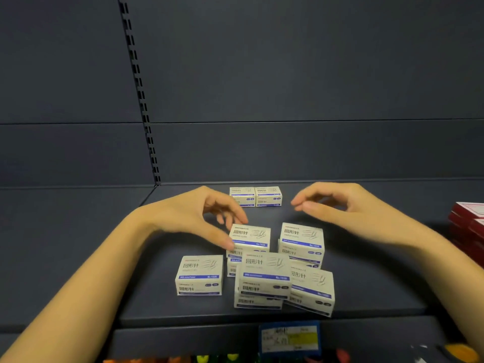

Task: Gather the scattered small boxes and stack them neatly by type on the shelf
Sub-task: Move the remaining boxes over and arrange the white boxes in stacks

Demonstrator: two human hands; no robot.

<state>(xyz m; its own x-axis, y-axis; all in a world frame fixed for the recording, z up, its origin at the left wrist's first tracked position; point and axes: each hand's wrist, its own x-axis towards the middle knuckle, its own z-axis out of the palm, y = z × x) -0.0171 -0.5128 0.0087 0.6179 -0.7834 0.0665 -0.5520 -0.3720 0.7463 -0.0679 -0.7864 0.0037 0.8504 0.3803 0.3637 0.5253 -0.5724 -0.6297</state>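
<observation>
Since the sorting is only partly done, read the shelf from its near edge to its far edge. At the near edge, a blue-framed price label hangs on the front lip. Just beyond it lies the unsorted cluster of white boxes with a blue band, all of 1 type as far as the print shows. 1 single box sits alone at the near left. To its right, a near-centre pile stands at least 2 high with its layers out of line. A tilted box sits skewed against that pile on its right side. Behind these stand 2 further piles: the left pile, whose top box I am handling, and the right pile, which looks 2 high and roughly square.

My left hand pinches the top box at its left end, thumb on the near-left edge and fingertips at the far-left corner. My right hand hovers above the shelf beyond the right pile, fingers loosely curved toward the thumb, holding nothing.

At the far edge, near the back panel, 2 boxes form a tidy far row, side by side and square to the panel. Whether another layer lies under them I cannot tell. At the right, a stack of red boxes is cut by the frame edge.

Judgement: only a small part of the task is done. The whole cluster has yet to be moved to the far row and aligned.
</observation>
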